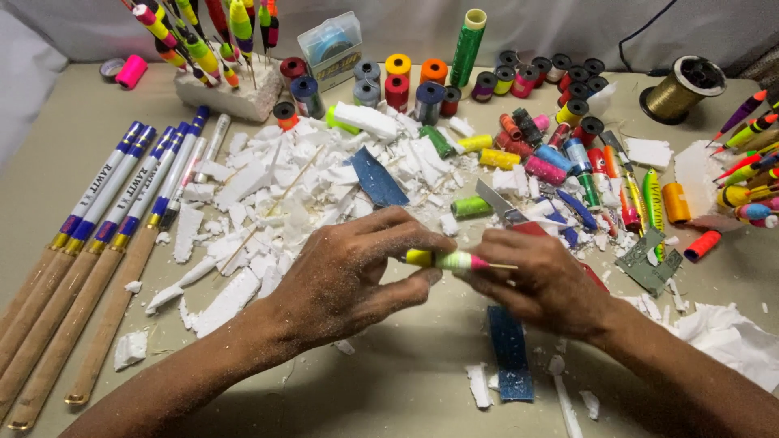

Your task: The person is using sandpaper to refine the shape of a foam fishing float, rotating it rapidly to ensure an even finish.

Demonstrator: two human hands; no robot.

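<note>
Head view looks down on my left hand (349, 276) and right hand (544, 284), both pinched shut on a small fishing float (445, 259) held level between them, just above the table (406, 389). The float is yellow at my left fingertips, pink toward the right, with a thin stem poking out; it should be very light and easily dented, so I'd grip the body softly and spare the stem. My right hand may also hold something red, though I can't tell. Behind lies a heap of white foam scraps (276, 186), thread spools (422, 93) in many colours, a clear plastic box (331, 47) with a blue roll inside, and white rod blanks with blue labelled bands (122, 178) at my left.
</note>
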